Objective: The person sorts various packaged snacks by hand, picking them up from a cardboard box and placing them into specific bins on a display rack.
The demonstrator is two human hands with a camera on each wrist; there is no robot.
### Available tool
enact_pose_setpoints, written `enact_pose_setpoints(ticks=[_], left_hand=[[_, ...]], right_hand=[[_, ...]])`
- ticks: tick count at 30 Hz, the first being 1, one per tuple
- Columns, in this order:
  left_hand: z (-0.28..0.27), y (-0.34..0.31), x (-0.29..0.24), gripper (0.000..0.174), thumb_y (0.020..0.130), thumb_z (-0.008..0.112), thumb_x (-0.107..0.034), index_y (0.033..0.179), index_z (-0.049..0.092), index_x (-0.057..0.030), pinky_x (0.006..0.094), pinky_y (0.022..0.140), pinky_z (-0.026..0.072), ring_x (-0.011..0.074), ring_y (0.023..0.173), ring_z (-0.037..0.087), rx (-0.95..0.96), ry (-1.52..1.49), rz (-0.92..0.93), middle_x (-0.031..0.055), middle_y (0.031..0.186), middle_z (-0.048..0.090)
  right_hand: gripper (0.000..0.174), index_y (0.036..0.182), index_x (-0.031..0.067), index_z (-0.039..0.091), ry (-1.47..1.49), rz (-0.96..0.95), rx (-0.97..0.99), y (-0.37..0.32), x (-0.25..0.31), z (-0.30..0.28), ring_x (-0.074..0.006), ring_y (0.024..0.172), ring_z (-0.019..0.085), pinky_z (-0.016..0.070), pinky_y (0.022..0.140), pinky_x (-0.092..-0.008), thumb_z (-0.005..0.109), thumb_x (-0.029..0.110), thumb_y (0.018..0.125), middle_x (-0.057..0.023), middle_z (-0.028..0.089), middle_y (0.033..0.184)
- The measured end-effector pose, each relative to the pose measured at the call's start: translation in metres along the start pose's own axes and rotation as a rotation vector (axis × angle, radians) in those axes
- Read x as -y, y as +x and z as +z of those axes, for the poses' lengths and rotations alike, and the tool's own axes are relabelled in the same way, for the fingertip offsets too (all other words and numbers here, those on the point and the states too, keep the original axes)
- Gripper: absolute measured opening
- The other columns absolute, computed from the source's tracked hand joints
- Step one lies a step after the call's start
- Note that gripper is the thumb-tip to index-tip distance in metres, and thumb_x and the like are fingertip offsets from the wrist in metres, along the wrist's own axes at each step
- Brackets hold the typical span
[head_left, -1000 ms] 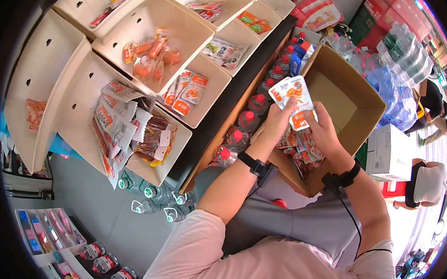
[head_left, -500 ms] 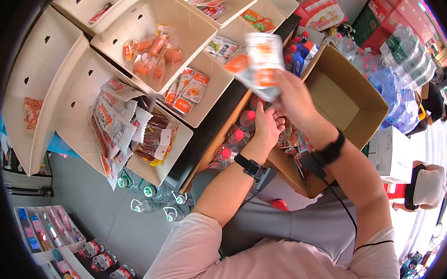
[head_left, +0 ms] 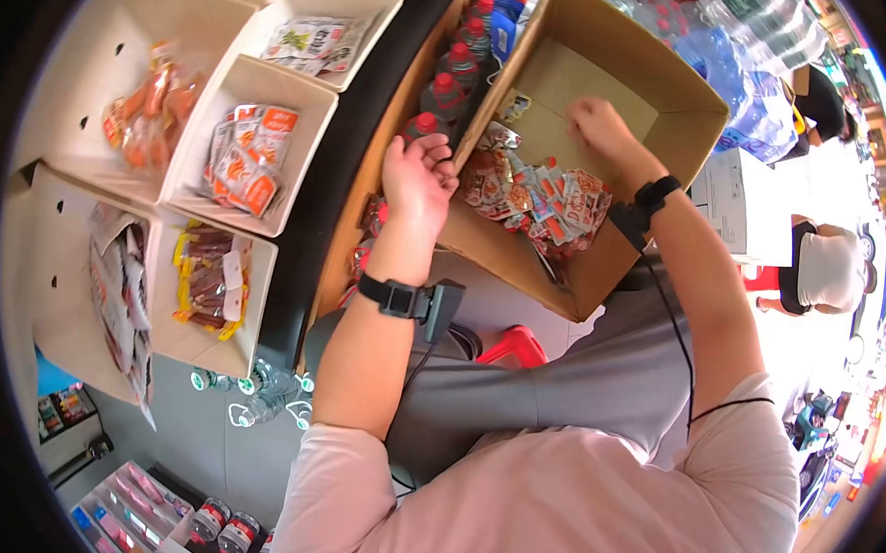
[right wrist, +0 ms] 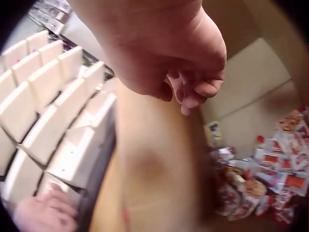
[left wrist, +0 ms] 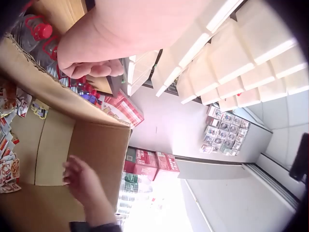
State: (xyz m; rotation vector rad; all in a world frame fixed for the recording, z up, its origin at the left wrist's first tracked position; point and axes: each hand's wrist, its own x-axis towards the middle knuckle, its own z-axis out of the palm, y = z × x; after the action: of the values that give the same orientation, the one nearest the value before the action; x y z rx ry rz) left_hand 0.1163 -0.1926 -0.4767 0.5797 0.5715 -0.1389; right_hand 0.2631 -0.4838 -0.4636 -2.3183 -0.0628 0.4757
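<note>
My left hand [head_left: 417, 181] is palm up over the row of red-capped bottles [head_left: 445, 97], its fingers loosely bent and holding nothing. Over the inside of a cardboard box [head_left: 653, 98] is my right hand [head_left: 600, 130], slightly blurred. In the right wrist view the fingers of the right hand [right wrist: 186, 84] hang loosely curled with nothing in them. Below it, a heap of small snack packets [head_left: 555, 207] lies in the near part of the box. Nearest the left hand among the bins, a cream bin [head_left: 310, 98] contains orange-and-white packets [head_left: 250, 159].
More cream bins hold bagged orange snacks [head_left: 159, 111], white-and-green packets [head_left: 315, 42] and brown sticks [head_left: 211, 276]. A white carton [head_left: 728, 205] and wrapped water bottles [head_left: 757, 93] stand beyond the box. A red stool [head_left: 519, 347] is under the legs; a person [head_left: 826, 278] is at the right.
The orange-and-white packets have left my right hand, which moved from near the bins to above the box. My left hand moved left, away from the box. The head view shifted too.
</note>
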Motion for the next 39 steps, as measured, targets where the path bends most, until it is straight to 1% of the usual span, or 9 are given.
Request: enact_pose_setpoints(ticks=[5, 9, 12, 18, 21, 25, 28, 31, 39], left_hand=[[0.007, 0.003, 0.004, 0.049, 0.103, 0.035, -0.049, 0.099, 0.064, -0.01, 0.0342, 0.072, 0.0389, 0.0156, 0.075, 0.05, -0.074, 0.071, 0.016, -0.0008, 0.084, 0.059], [0.008, 0.009, 0.011, 0.051, 0.104, 0.031, -0.05, 0.098, 0.064, -0.0112, 0.0328, 0.072, 0.0373, 0.0125, 0.072, 0.05, -0.125, 0.189, 0.012, -0.002, 0.083, 0.058], [0.009, 0.014, 0.012, 0.05, 0.105, 0.032, -0.049, 0.097, 0.064, -0.0103, 0.0306, 0.072, 0.0369, 0.0119, 0.074, 0.049, -0.163, 0.297, 0.022, -0.0018, 0.083, 0.057], [0.009, 0.016, 0.014, 0.042, 0.102, 0.042, -0.047, 0.1, 0.061, -0.0097, 0.0322, 0.074, 0.0368, 0.0152, 0.077, 0.047, -0.143, 0.285, -0.072, 0.0003, 0.089, 0.056], [0.01, 0.016, 0.015, 0.042, 0.102, 0.043, -0.046, 0.101, 0.06, -0.0089, 0.0322, 0.076, 0.0365, 0.0159, 0.077, 0.046, -0.112, 0.26, -0.122, 0.0009, 0.09, 0.055], [0.008, 0.02, 0.016, 0.042, 0.102, 0.043, -0.046, 0.101, 0.06, -0.0083, 0.0324, 0.076, 0.0367, 0.016, 0.077, 0.045, -0.107, 0.258, -0.138, 0.0012, 0.089, 0.054], [0.005, 0.022, 0.017, 0.042, 0.102, 0.043, -0.046, 0.101, 0.061, -0.0079, 0.0327, 0.076, 0.0371, 0.0161, 0.077, 0.046, -0.087, 0.235, -0.156, 0.0016, 0.089, 0.054], [0.006, 0.022, 0.019, 0.043, 0.103, 0.043, -0.046, 0.101, 0.062, -0.0076, 0.0329, 0.076, 0.0377, 0.0162, 0.076, 0.047, -0.094, 0.244, -0.154, 0.0019, 0.089, 0.055], [0.011, 0.028, 0.022, 0.045, 0.104, 0.041, -0.046, 0.098, 0.065, -0.008, 0.0293, 0.07, 0.0407, 0.0122, 0.075, 0.052, -0.084, 0.388, -0.103, 0.0002, 0.085, 0.059]], right_hand=[[0.033, 0.103, -0.002, 0.068, 0.101, 0.422, 0.21, 0.019, -0.171, 0.083, -0.022, 0.065, 0.067, 0.0563, 0.057, -0.0374, 0.058, 0.028, 0.094, -0.0122, 0.072, 0.086], [0.047, 0.106, -0.0056, 0.067, -0.197, 0.216, 0.138, 0.042, -0.241, 0.195, -0.0295, 0.082, 0.073, 0.058, 0.071, -0.0419, 0.067, 0.039, 0.091, -0.0172, 0.072, 0.093], [0.051, 0.102, -0.0062, 0.067, 0.013, 0.305, 0.17, 0.047, -0.229, 0.233, -0.0341, 0.096, 0.073, 0.0558, 0.085, -0.0432, 0.069, 0.042, 0.088, -0.0234, 0.071, 0.099], [0.081, 0.131, -0.0071, 0.056, 0.031, 0.314, -0.009, 0.026, -0.135, 0.219, -0.0404, 0.124, 0.059, 0.0499, 0.099, -0.0494, 0.071, 0.056, 0.082, -0.0303, 0.059, 0.133], [0.098, 0.143, -0.002, 0.034, -0.174, 0.327, -0.181, 0.057, -0.153, 0.257, -0.0471, 0.119, 0.06, 0.049, 0.099, -0.0526, 0.077, 0.057, 0.078, -0.0304, 0.057, 0.135], [0.097, 0.139, -0.0026, 0.031, -0.116, 0.377, -0.101, 0.08, -0.145, 0.274, -0.0474, 0.117, 0.062, 0.05, 0.097, -0.0538, 0.08, 0.054, 0.077, -0.03, 0.055, 0.136], [0.093, 0.138, -0.002, 0.037, -0.189, 0.38, -0.217, 0.081, -0.136, 0.288, -0.0457, 0.116, 0.063, 0.0511, 0.096, -0.0532, 0.081, 0.051, 0.076, -0.0291, 0.059, 0.131], [0.081, 0.131, -0.0006, 0.051, -0.05, 0.418, -0.034, 0.089, -0.146, 0.281, -0.0442, 0.114, 0.064, 0.052, 0.095, -0.0508, 0.084, 0.046, 0.074, -0.0259, 0.065, 0.123], [0.068, 0.124, -0.0008, 0.062, -0.003, 0.106, 0.038, 0.083, -0.16, 0.204, -0.0372, 0.112, 0.066, 0.0519, 0.096, -0.0436, 0.087, 0.035, 0.073, -0.0212, 0.069, 0.121]])
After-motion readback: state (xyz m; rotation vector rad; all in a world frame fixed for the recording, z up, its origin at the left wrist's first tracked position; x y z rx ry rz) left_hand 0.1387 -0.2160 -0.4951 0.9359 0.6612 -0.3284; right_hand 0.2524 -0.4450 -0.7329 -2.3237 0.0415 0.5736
